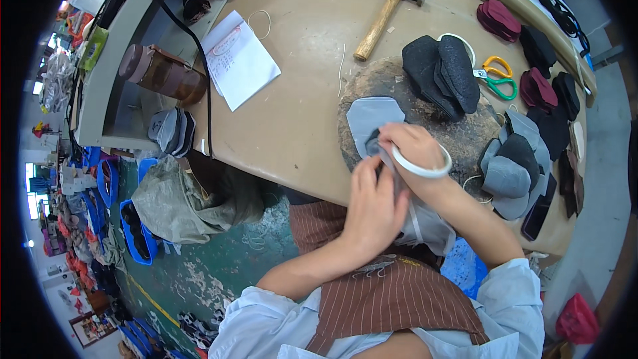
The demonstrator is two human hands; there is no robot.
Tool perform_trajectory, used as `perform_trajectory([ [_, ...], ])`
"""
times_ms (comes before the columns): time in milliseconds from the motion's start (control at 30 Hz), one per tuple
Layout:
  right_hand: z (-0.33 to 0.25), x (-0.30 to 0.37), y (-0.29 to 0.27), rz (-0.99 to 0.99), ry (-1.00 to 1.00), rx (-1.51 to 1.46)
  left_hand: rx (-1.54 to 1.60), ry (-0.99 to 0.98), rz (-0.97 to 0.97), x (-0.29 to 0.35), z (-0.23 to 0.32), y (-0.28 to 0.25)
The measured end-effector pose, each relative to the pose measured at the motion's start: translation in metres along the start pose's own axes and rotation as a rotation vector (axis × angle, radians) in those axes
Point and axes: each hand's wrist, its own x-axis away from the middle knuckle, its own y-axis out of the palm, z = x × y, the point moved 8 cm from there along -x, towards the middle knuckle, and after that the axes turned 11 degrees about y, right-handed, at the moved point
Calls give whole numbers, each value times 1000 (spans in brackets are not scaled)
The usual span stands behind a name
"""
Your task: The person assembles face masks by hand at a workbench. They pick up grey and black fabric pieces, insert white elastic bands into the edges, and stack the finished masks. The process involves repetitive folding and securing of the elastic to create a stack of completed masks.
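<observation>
My right hand (pixel 415 149) is closed on a grey fabric piece (pixel 373 148) with a dark edge, fingertips pinched over it. A white ring (pixel 425 171) loops around this hand. My left hand (pixel 372 203) is closed on the same piece from the near side, its fingertips close to those of the right. Grey cloth hangs below them over my lap; part of it is hidden by my hands. Just beyond, a flat pale grey cut piece (pixel 372 116) lies on a round stone slab (pixel 420 119). A stack of black fabric pieces (pixel 442 76) rests on the slab's far side.
Scissors with orange and green handles (pixel 500 80) and a hammer (pixel 380 23) lie beyond the slab. Grey pieces (pixel 512 169) are piled at right, near maroon stacks (pixel 498 20) and a dark phone (pixel 539 209). Left are a notepad (pixel 239 60) and a brown bottle (pixel 163 76).
</observation>
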Motion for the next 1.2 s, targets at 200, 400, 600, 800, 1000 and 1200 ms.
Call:
perform_trajectory([
  [200, 6, 50, -38, 29, 5, 8, 986, -306, 169, 28, -3, 27],
  [400, -8, 60, -46, 68, -124, -39, 1459, -650, -244, 18, -32, 55],
  [600, 2, 67, -46, 107, -112, -114, 1460, -633, -322, 7, -37, 62],
  [800, -8, 84, -87, 306, -206, -134, 1129, -415, -338, -29, -20, 48],
  [1000, 35, 135, -175, 493, 1, -404, 1119, -185, -354, -140, -14, 29],
  [1200, 33, 123, -169, 115, 336, -434, 497, 90, 94, -200, -48, 2],
])
